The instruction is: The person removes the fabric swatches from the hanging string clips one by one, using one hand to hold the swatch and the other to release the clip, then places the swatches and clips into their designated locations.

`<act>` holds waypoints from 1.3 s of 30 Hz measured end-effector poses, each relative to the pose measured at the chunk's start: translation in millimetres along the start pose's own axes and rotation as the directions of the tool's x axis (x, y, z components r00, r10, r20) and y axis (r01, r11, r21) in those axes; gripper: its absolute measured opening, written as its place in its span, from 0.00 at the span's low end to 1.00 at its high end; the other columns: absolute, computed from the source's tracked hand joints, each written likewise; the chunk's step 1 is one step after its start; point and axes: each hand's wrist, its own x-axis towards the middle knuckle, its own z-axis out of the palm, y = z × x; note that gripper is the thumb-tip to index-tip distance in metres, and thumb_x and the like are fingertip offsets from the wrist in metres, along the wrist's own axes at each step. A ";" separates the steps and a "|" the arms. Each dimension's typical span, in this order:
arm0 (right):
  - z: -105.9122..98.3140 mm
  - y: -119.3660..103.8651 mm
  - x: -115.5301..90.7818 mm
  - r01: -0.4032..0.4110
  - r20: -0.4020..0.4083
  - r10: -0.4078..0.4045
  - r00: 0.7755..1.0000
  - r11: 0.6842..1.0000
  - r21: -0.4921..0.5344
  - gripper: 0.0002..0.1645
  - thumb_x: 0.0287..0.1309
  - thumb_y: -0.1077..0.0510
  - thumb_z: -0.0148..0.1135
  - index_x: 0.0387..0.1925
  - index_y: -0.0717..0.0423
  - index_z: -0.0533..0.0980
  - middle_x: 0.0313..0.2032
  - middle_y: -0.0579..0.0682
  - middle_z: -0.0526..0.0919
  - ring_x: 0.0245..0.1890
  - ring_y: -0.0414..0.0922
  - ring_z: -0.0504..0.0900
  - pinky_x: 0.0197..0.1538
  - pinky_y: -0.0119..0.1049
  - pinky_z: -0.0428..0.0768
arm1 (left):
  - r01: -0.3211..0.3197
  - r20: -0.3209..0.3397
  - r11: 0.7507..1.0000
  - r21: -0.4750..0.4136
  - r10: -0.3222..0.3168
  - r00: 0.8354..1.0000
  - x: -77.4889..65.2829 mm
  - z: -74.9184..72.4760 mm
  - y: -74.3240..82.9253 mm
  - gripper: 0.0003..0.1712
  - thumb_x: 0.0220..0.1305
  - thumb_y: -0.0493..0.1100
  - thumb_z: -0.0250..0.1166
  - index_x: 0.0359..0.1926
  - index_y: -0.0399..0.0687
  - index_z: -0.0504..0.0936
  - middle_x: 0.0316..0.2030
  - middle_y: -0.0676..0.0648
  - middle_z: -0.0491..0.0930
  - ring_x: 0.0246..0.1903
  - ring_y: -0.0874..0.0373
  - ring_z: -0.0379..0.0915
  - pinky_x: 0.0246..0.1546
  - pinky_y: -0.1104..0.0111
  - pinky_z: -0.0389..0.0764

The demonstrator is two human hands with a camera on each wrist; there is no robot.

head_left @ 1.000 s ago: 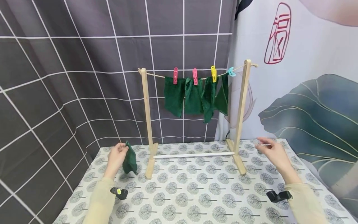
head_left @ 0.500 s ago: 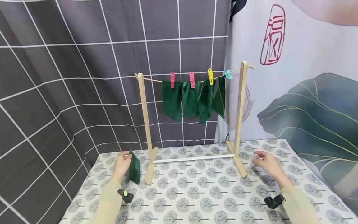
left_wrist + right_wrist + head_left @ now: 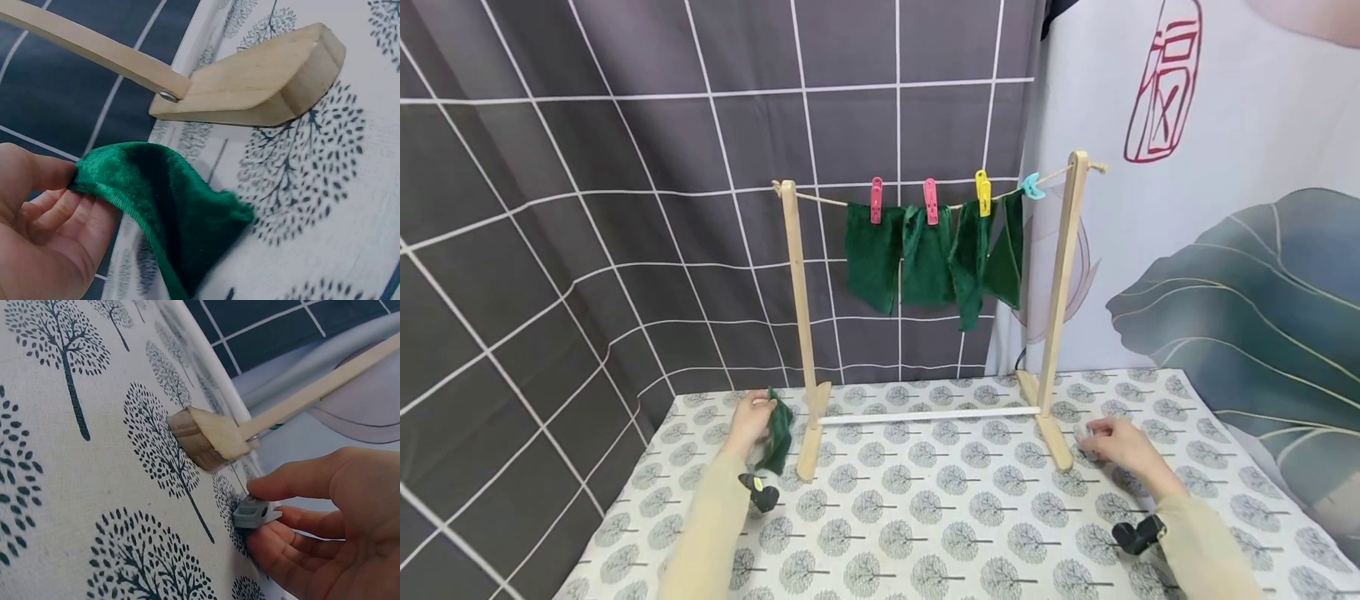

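My left hand point(image 3: 751, 427) pinches a small dark green cloth point(image 3: 147, 181) by its corner between thumb and fingers. The cloth hangs down close to the left foot of a wooden drying rack point(image 3: 797, 292). On the far side, my right hand point(image 3: 1123, 450) is beside the rack's right foot. Seen from the right wrist, its thumb and fingers pinch a pale grey clothespin point(image 3: 251, 514). Several green cloths point(image 3: 872, 258) hang from the rack's string, held by pink clothespins point(image 3: 876, 202), a yellow clothespin point(image 3: 983, 194) and a light blue clip point(image 3: 1032, 187).
A white bar point(image 3: 925, 415) joins the rack's two feet low down. The table is covered by a tree-patterned tablecloth point(image 3: 925, 533). Behind stand a dark grey checked curtain point(image 3: 700, 208) and, at the right, a pale curtain with a leaf print point(image 3: 1247, 283).
My left hand has moved right with the green cloth, nearer the rack's left foot. My right hand has come down a little, closer to the right foot. The hanging cloths stay put.
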 end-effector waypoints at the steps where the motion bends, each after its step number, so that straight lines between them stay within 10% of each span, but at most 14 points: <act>1: -0.7 -0.1 1.0 -0.001 -0.001 0.001 1.000 1.000 0.001 0.40 0.55 0.56 0.68 0.59 0.83 0.66 0.35 0.60 0.82 0.30 0.47 0.81 0.37 0.43 0.81 | 0.002 -0.001 1.000 -0.010 -0.003 1.000 2.2 1.4 -0.2 0.22 0.75 0.36 0.51 0.64 0.26 0.65 0.56 0.25 0.74 0.30 0.61 0.79 0.35 0.67 0.84; 16: -1.1 -4.5 4.0 -0.056 0.039 0.054 0.998 0.997 0.056 0.42 0.56 0.56 0.70 0.61 0.82 0.65 0.35 0.57 0.82 0.29 0.45 0.80 0.35 0.39 0.81 | 0.003 0.071 0.997 -0.079 0.002 0.998 8.8 22.5 -11.1 0.19 0.71 0.35 0.56 0.56 0.24 0.69 0.46 0.29 0.75 0.36 0.48 0.81 0.35 0.58 0.86; 39: 3.9 -1.7 0.4 -0.039 0.013 0.038 0.999 0.999 0.036 0.41 0.54 0.55 0.71 0.59 0.81 0.66 0.34 0.55 0.80 0.31 0.46 0.79 0.37 0.40 0.78 | -0.048 0.013 0.997 0.060 0.047 0.999 10.9 33.3 -20.5 0.18 0.68 0.31 0.56 0.56 0.23 0.73 0.36 0.36 0.82 0.19 0.64 0.74 0.22 0.72 0.78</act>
